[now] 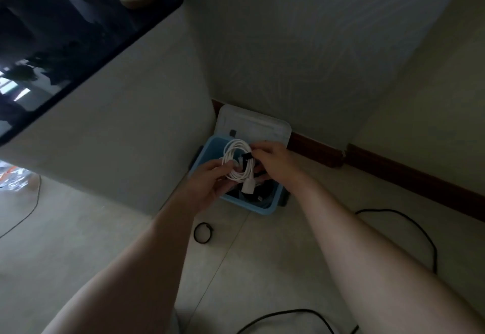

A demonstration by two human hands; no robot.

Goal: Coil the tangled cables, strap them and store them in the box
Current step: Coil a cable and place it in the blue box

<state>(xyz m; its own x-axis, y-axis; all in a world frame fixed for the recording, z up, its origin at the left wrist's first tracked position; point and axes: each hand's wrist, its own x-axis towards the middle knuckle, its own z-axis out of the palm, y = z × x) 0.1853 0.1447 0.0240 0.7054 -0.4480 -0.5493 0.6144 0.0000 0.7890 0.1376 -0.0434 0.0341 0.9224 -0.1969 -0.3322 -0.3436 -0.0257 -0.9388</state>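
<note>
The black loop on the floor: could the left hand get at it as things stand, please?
Probably, though not at once: the loop lies uncovered on the floor near the left forearm, but the left hand holds the white coil over the box.

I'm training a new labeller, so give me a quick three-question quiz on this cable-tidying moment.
1. True or false: the left hand holds the white coil over the blue box.
2. Which hand pinches the black strap at the coil? A: left hand. B: right hand.
3. Fill in: a black loop lies on the ___ in front of the box.

Key: 1 true; 2 B; 3 floor.
</note>
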